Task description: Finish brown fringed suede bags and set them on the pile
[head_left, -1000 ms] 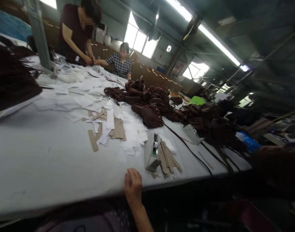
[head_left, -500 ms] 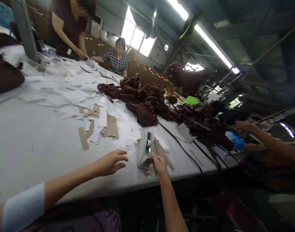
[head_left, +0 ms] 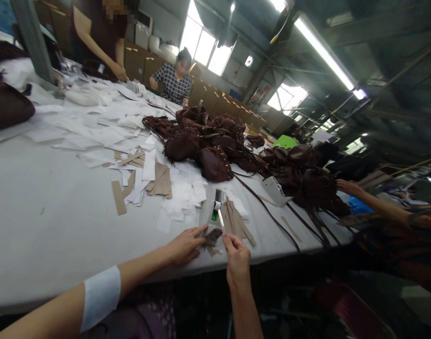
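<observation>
My left hand (head_left: 183, 245) rests on the white table (head_left: 53, 226), its fingertips touching the near end of a grey tape dispenser (head_left: 211, 214). My right hand (head_left: 236, 256) is pinched on a strip of clear tape (head_left: 220, 220) that runs from the dispenser. Brown cardboard strips (head_left: 236, 221) lie fanned beside the dispenser on its right. A white band wraps my left forearm.
Dark brown leather bags (head_left: 215, 141) with straps are heaped mid-table. White paper scraps (head_left: 106, 136) and cardboard pieces (head_left: 118, 197) lie scattered left of them. A co-worker's hand (head_left: 346, 186) reaches in from the right. Two other people stand and sit at the far end.
My left hand came forward to touch the dispenser. My right hand drew back toward me, pulling a strip of tape out. The co-worker's arm at right dropped toward the bags.
</observation>
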A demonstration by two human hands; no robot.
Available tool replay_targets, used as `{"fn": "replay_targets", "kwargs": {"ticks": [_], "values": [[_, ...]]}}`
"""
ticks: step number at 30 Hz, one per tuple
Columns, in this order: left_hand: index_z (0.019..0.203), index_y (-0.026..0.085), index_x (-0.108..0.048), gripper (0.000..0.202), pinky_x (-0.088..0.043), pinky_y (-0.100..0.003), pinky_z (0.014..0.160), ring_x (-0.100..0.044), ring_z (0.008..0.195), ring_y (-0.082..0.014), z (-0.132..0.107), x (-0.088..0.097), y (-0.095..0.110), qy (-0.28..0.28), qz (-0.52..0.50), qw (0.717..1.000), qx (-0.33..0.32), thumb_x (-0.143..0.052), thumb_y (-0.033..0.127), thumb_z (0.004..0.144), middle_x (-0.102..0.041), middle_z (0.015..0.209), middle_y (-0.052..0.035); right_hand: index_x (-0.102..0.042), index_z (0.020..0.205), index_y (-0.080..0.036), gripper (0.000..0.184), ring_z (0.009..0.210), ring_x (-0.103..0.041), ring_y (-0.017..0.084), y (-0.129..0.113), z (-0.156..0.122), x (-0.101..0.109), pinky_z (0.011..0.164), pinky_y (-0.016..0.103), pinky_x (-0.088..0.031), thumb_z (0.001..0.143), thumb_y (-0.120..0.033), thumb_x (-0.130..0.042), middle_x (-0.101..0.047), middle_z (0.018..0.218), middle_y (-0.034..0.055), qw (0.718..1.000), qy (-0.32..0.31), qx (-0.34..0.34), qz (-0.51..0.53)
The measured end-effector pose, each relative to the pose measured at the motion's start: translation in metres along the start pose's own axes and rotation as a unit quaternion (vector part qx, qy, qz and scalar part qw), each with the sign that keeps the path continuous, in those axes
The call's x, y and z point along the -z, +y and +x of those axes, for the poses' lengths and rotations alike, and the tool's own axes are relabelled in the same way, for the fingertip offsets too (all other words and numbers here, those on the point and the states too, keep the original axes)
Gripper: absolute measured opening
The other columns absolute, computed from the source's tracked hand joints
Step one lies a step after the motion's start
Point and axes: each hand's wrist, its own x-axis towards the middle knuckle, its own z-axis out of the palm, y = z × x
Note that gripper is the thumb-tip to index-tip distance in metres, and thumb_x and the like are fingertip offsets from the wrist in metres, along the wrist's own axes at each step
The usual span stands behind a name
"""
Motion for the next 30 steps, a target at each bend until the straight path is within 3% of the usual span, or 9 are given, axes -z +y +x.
{"fn": "replay_targets", "kwargs": {"ticks": [5,7,10,12,14,17,21,25,30], "values": [[0.107,0.02,-0.063,0.036,-0.036,-0.042,0.106,-0.041,0.129,-0.0313,0.0,0.003,0.003,0.019,-0.026,0.999,-0.002,-0.06,0.012,0.072,-0.032,0.15,-0.009,-0.069,0.072,-0.012,0.044,0.056,-0.054,0.013,0.018,-0.037,0.0,0.052,0.023,-0.041,0.057,-0.053,-0.076,-0.065,0.063,0.0034,0.993,0.02,-0.108,0.051],[0.104,0.02,-0.065,0.03,-0.039,-0.039,0.103,-0.047,0.124,-0.0275,0.001,0.004,0.006,0.043,-0.055,0.997,0.012,-0.057,0.013,0.075,-0.043,0.142,-0.0091,-0.068,0.074,-0.012,0.045,0.053,-0.052,0.012,0.024,-0.042,-0.005,0.05,0.023,-0.04,0.057,-0.053,-0.076,-0.064,0.061,0.0024,0.988,0.019,-0.137,0.065],[0.098,0.018,-0.068,0.023,-0.048,-0.031,0.086,-0.062,0.096,-0.0204,0.0,0.003,0.012,0.112,-0.121,0.981,0.103,-0.051,0.018,0.082,-0.066,0.108,-0.0087,-0.066,0.072,-0.012,0.045,0.047,-0.048,0.01,0.031,-0.042,-0.012,0.046,0.022,-0.038,0.059,-0.054,-0.074,-0.06,0.057,0.0,0.988,0.021,-0.14,0.069],[0.093,0.017,-0.069,0.021,-0.049,-0.028,0.075,-0.063,0.078,-0.0177,-0.001,0.002,0.015,0.144,-0.16,0.963,0.161,-0.05,0.021,0.083,-0.07,0.088,-0.0057,-0.065,0.069,-0.012,0.043,0.045,-0.045,0.008,0.034,-0.041,-0.015,0.045,0.022,-0.036,0.06,-0.053,-0.074,-0.058,0.055,-0.0013,0.989,0.019,-0.132,0.068],[0.09,0.017,-0.069,0.021,-0.048,-0.027,0.069,-0.062,0.071,-0.0166,-0.003,0.001,0.017,0.15,-0.188,0.954,0.179,-0.051,0.023,0.082,-0.07,0.079,-0.0038,-0.064,0.069,-0.012,0.043,0.045,-0.043,0.008,0.036,-0.04,-0.016,0.044,0.021,-0.035,0.06,-0.053,-0.074,-0.057,0.054,-0.0022,0.989,0.018,-0.127,0.067],[0.1,0.016,-0.067,0.025,-0.048,-0.026,0.068,-0.06,0.068,-0.015,-0.001,0.0,0.02,0.171,-0.21,0.948,0.165,-0.054,0.023,0.08,-0.07,0.088,-0.0047,-0.064,0.071,-0.012,0.044,0.044,-0.043,0.008,0.032,-0.042,-0.014,0.044,0.022,-0.035,0.06,-0.054,-0.074,-0.055,0.053,-0.003,0.989,0.018,-0.127,0.069],[0.116,0.016,-0.06,0.04,-0.049,-0.027,0.072,-0.059,0.069,-0.0141,0.02,0.003,0.025,0.199,-0.208,0.947,0.144,-0.062,0.023,0.076,-0.067,0.104,-0.0072,-0.064,0.07,-0.013,0.042,0.044,-0.042,0.006,0.011,-0.045,-0.009,0.042,0.02,-0.035,0.056,-0.05,-0.079,-0.053,0.053,-0.0046,0.982,0.012,-0.144,0.124],[0.104,0.019,-0.066,0.027,-0.049,-0.028,0.076,-0.061,0.075,-0.016,0.042,0.007,0.029,0.188,-0.187,0.954,0.139,-0.06,0.019,0.078,-0.068,0.097,-0.0053,-0.062,0.067,-0.013,0.038,0.042,-0.04,0.005,-0.013,-0.043,-0.005,0.04,0.019,-0.032,0.053,-0.042,-0.083,-0.052,0.053,-0.0048,0.975,0.012,-0.162,0.152],[0.1,0.019,-0.069,0.023,-0.048,-0.029,0.081,-0.062,0.085,-0.0198,0.045,0.007,0.028,0.195,-0.153,0.959,0.14,-0.058,0.02,0.08,-0.068,0.094,-0.0065,-0.061,0.063,-0.014,0.037,0.041,-0.039,0.005,-0.024,-0.049,-0.002,0.038,0.02,-0.03,0.054,-0.043,-0.082,-0.051,0.051,-0.0046,0.977,0.012,-0.156,0.145]]}}
